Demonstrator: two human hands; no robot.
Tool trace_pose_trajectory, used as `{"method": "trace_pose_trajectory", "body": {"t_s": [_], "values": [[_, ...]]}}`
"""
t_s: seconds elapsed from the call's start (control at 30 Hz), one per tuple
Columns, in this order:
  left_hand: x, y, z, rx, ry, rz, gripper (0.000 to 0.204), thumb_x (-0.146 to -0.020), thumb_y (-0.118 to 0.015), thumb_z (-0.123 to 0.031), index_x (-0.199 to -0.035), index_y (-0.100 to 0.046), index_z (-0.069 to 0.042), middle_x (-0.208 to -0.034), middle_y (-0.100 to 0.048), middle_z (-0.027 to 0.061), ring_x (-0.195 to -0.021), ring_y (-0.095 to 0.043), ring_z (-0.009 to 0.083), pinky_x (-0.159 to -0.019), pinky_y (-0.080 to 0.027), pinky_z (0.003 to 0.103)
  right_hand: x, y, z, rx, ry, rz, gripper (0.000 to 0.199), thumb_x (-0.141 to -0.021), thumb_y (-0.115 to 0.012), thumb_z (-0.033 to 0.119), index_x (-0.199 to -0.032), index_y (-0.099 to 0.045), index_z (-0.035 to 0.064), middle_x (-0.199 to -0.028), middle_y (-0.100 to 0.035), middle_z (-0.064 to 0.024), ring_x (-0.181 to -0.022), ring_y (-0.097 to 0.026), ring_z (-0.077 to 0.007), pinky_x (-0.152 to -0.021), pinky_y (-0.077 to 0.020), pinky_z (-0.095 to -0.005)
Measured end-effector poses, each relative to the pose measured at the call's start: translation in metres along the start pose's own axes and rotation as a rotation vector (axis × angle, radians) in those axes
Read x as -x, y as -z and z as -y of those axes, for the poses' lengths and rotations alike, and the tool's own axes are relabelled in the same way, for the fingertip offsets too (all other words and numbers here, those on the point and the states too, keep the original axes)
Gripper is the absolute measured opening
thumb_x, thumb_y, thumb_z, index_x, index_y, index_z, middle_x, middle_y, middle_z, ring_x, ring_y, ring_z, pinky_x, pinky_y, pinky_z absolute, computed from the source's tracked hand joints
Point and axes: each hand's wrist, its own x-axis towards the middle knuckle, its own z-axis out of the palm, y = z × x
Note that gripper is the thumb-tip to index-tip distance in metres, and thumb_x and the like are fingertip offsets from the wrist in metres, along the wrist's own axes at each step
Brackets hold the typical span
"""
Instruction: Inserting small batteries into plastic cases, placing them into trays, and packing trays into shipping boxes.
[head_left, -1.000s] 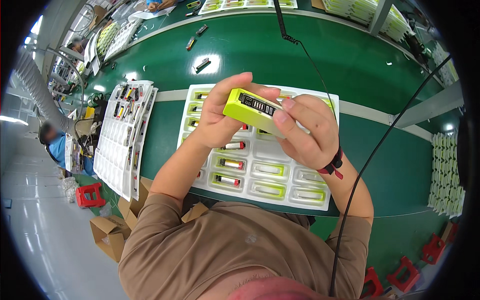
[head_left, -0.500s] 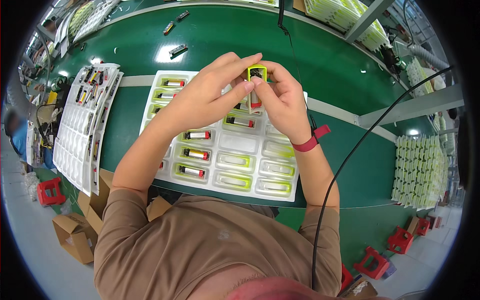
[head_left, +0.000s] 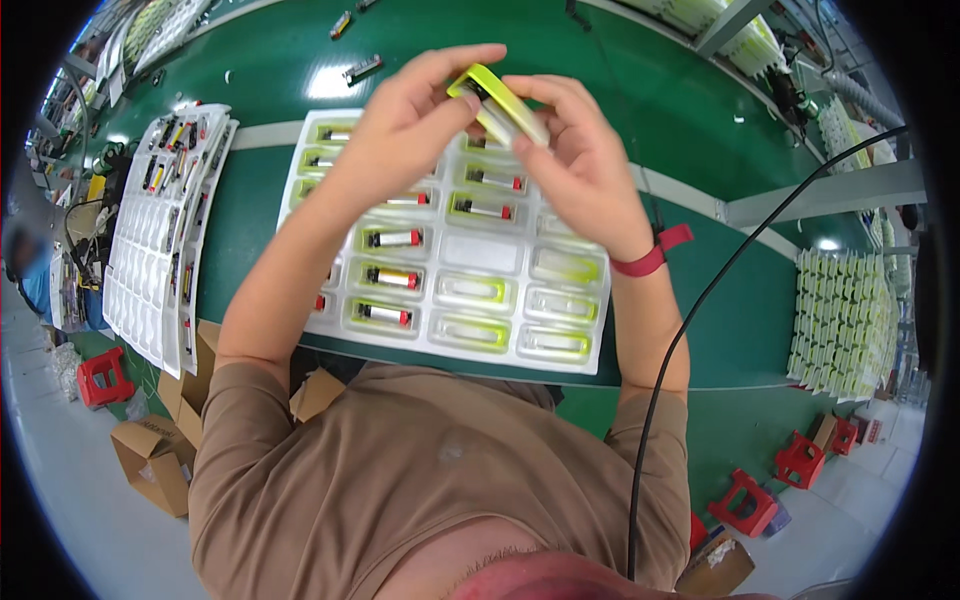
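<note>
Between my hands, above the far part of the white tray [head_left: 478,253], is a small yellow-green and clear plastic case [head_left: 507,95], tilted. Something dark shows inside its upper end. My left hand [head_left: 405,125] pinches that end, its thumb at the opening. Around the clear lower end, the fingers and thumb of my right hand [head_left: 585,160] are closed. The tray has rows of pockets. Several contain cases with battery cells with red ends [head_left: 392,277]; nearer right ones hold cases without a visible cell [head_left: 470,331]. My arms cover part of the tray.
Left on the green table [head_left: 260,190] leans a stack of white trays [head_left: 150,250] with assorted cells. A loose cell [head_left: 362,69] lies beyond my left hand. Stacked yellow-green cases [head_left: 845,325] stand at the right. A black cable [head_left: 720,275] crosses near my right arm.
The case has been raised away from the tray and tipped over sideways, its lower end swinging right. Both hands moved up with it. The red-ended cell seen in it before is now out of sight.
</note>
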Motion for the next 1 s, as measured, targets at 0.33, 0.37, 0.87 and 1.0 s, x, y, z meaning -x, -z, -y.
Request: {"method": "trace_pose_trajectory", "body": {"t_s": [0.33,0.37,0.87,1.0], "values": [[0.024,0.009,0.01,-0.052,0.092,0.019,0.031,-0.1,-0.061,-0.002,-0.131,-0.061,0.0,-0.112,-0.066,0.0048,-0.099,-0.064,0.01,-0.088,-0.054,0.025,0.018,-0.013,-0.003,0.263,0.006,-0.097,0.03,-0.093,-0.067,-0.008,-0.123,-0.07,-0.0042,-0.115,-0.072,-0.0112,-0.096,-0.069,-0.0146,-0.084,-0.0558,-0.0251],[0.03,0.008,0.012,-0.045,0.102,0.012,0.031,-0.1,-0.061,-0.002,-0.131,-0.061,0.0,-0.112,-0.066,0.0048,-0.099,-0.064,0.01,-0.088,-0.054,0.025,0.023,-0.013,-0.002,0.283,-0.008,-0.085,0.029,-0.092,-0.069,-0.007,-0.121,-0.071,-0.0037,-0.111,-0.073,-0.0109,-0.095,-0.069,-0.0143,-0.083,-0.0561,-0.0258],[0.131,-0.023,0.048,-0.818,-0.213,0.408,0.012,-0.079,-0.068,-0.012,-0.09,-0.069,-0.008,-0.099,-0.059,0.0056,-0.098,-0.058,0.0231,-0.084,-0.045,0.037,0.068,-0.031,-0.013,0.86,-0.036,0.458,0.009,-0.083,-0.072,0.008,-0.091,-0.069,0.0085,-0.103,-0.061,-0.0069,-0.102,-0.057,-0.0288,-0.085,-0.0406,-0.0412],[0.128,-0.021,0.037,-0.761,-0.202,0.378,0.011,-0.085,-0.066,-0.01,-0.096,-0.066,-0.006,-0.1,-0.059,0.0064,-0.099,-0.059,0.0241,-0.085,-0.045,0.039,0.012,-0.024,-0.028,0.655,-0.015,0.424,0.008,-0.086,-0.071,0.011,-0.092,-0.069,0.0058,-0.092,-0.064,-0.0106,-0.09,-0.062,-0.0307,-0.078,-0.0461,-0.0421]]}}
